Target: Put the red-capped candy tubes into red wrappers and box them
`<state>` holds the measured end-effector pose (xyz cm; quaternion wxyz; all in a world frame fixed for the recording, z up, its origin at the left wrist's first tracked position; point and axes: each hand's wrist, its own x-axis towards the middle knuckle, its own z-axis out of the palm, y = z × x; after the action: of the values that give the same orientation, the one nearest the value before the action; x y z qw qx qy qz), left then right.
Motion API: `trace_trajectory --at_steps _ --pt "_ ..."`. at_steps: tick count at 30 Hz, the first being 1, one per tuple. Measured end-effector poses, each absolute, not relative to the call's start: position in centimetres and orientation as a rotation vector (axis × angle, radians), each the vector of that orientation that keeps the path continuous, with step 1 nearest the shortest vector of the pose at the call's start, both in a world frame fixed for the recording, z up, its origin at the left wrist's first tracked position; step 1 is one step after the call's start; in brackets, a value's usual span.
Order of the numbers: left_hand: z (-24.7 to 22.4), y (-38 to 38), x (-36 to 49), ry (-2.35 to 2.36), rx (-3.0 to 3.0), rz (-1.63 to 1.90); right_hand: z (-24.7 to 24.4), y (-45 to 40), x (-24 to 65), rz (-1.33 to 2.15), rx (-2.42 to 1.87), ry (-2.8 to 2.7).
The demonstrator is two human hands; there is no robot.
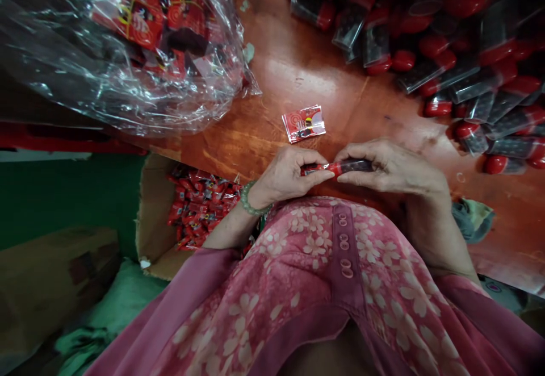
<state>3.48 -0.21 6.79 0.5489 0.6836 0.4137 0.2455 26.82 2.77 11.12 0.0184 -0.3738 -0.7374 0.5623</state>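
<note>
The left hand [286, 174], wearing a pale green beaded bracelet [250, 199], and the right hand [392, 168] are gripping a slim clear tube with a glossy red cap and dark contents [340, 167]. The fingers [317, 161] of both hands are clamped on it, just in front of the person's pink floral top [323, 274], above a reddish-brown varnished surface [298, 75]. At 11 o'clock from the hands, a small flat red-and-white printed packet [304, 124] is lying on the surface, its print too small to read. At 10 o'clock, a crumpled clear plastic bag [55, 58] is holding red printed packets. At 2 o'clock, a heap of red-capped tubes [464, 69] is lying spread out. At 9 o'clock, a torn cardboard box [153, 234] is holding small red wrapped packets [200, 208].
</note>
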Motion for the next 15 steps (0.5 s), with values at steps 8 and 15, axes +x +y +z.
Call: trace_trajectory --at_steps 8,15 --pt "7.0 0.2 3.7 0.937 1.602 0.529 10.8 2.7 26.4 1.744 -1.117 -2.263" --pt "7.1 0.9 3.2 1.007 1.44 0.54 9.6 2.0 25.8 1.757 -1.231 -1.792"
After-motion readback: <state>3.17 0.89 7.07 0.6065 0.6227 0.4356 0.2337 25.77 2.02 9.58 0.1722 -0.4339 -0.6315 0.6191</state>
